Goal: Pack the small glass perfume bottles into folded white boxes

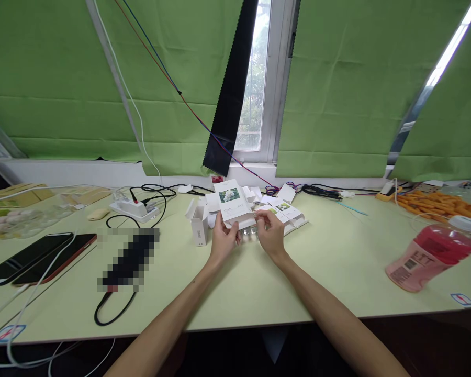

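The left hand (224,238) grips the white carton (231,201) at its lower left edge, with the thumb on the front panel and the fingers behind. The right hand (271,231) is curled, with its fingertips at the lower right corner of the carton; whether they pinch the end flap cannot be told. The white carton is located in front of and between both hands, raised and tilted, with its front panel, printed with a white flower, facing up toward the wearer. The flap at its near end extends toward the wearer.

Clear plastic packaging (249,234) lies below the carton, between the hands. A small white box (199,230) stands upright on the worktop (337,272), just left of the left hand, with its top flaps raised. Printed white boxes (289,210) lie beyond the right hand, partly overlapping.

Left of the left hand, well apart, are a pixelated black object (129,259), a white power strip (131,208) with plugs inserted, and two dark-screened devices (31,256) side by side. Well to the right of the right hand, a pink-labelled bottle (424,259) with a white cap leans at an angle. Beyond it is a heap of orange pieces (435,203).
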The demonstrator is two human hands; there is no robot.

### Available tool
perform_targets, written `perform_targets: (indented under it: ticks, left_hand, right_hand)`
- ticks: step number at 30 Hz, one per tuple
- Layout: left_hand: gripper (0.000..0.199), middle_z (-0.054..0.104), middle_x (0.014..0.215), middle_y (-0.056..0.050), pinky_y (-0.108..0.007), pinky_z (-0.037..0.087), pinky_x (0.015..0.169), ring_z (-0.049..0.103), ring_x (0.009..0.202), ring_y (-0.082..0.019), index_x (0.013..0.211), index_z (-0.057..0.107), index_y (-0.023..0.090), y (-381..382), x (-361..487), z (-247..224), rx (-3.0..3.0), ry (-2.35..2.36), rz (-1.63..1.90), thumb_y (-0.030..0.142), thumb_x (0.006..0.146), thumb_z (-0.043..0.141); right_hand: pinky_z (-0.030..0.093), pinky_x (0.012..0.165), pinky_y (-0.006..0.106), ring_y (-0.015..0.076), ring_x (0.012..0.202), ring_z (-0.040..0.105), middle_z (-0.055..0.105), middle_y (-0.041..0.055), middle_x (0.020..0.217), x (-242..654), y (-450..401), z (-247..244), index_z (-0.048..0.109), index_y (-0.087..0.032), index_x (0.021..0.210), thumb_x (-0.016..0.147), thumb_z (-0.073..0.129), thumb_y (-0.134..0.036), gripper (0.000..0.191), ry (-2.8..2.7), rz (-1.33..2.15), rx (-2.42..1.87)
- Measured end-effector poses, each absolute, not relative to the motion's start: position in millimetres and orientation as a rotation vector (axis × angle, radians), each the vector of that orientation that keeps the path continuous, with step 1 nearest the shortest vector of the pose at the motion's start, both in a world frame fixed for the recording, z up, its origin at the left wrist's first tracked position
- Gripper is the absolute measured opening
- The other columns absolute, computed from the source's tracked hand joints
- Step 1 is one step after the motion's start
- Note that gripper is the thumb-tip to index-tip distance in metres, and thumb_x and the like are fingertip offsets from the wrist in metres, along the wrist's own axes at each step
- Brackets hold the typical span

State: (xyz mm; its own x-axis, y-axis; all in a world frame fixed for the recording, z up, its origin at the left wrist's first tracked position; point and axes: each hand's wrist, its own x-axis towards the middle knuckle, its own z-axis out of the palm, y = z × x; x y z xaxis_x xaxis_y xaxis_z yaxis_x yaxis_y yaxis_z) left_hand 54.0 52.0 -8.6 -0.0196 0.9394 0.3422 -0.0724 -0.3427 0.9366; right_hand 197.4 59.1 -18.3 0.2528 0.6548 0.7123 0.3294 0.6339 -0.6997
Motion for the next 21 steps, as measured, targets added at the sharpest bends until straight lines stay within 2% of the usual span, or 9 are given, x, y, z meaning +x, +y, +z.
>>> perform_targets:
  ticks: [3, 5, 11, 16, 21]
  left_hand:
    - [0.063, 0.056, 0.063, 0.005, -0.023, 0.045, 0.038, 0.051, 0.041, -0.010, 0.143, 0.037, 0.020, 50.1, 54.8, -7.3, 1.416, 1.004, 1.515, 0.036, 0.088, 0.064]
    - [0.064, 0.058, 0.067, 0.003, -0.022, 0.044, 0.038, 0.051, 0.041, -0.010, 0.144, 0.038, 0.021, 49.9, 55.1, -7.5, 1.430, 1.026, 1.527, 0.035, 0.088, 0.063]
    - [0.054, 0.066, 0.102, -0.007, -0.022, 0.045, 0.038, 0.051, 0.044, -0.006, 0.138, 0.048, 0.021, 50.4, 54.7, -9.9, 1.463, 1.065, 1.522, 0.034, 0.087, 0.062]
    - [0.047, 0.067, 0.090, -0.005, -0.022, 0.046, 0.042, 0.051, 0.047, -0.008, 0.136, 0.056, 0.020, 45.8, 55.2, -9.4, 1.622, 1.117, 1.487, 0.030, 0.090, 0.057]
    - [0.047, 0.071, 0.096, -0.005, -0.023, 0.048, 0.052, 0.053, 0.054, -0.010, 0.139, 0.055, 0.022, 45.4, 54.6, -11.2, 1.807, 1.181, 1.490, 0.027, 0.092, 0.053]
  right_hand:
    - [0.062, 0.071, 0.033, 0.0186, 0.081, 0.071, 0.071, 0.0068, 0.095, 196.4, 57.2, -16.7, 0.059, -0.020, 0.095, 0.091, 0.050, -0.026, 0.011, -1.325, 0.374, -0.928]
    - [0.062, 0.069, 0.032, 0.0187, 0.084, 0.072, 0.072, 0.0079, 0.101, 196.2, 55.1, -14.2, 0.056, -0.021, 0.103, 0.092, 0.053, -0.031, 0.015, -1.321, 0.411, -0.929]
    - [0.060, 0.065, 0.030, 0.0178, 0.077, 0.073, 0.073, 0.0122, 0.114, 197.2, 51.1, -9.3, 0.053, -0.021, 0.121, 0.095, 0.054, -0.040, 0.032, -1.366, 0.443, -0.989]
    - [0.061, 0.067, 0.031, 0.0212, 0.080, 0.076, 0.072, 0.0160, 0.119, 197.2, 53.2, -11.9, 0.049, -0.020, 0.132, 0.093, 0.057, -0.046, 0.047, -1.394, 0.506, -1.016]
    - [0.063, 0.068, 0.034, 0.0200, 0.073, 0.075, 0.074, 0.0148, 0.115, 198.7, 56.5, -13.7, 0.046, -0.020, 0.136, 0.093, 0.057, -0.048, 0.052, -1.397, 0.530, -1.006]
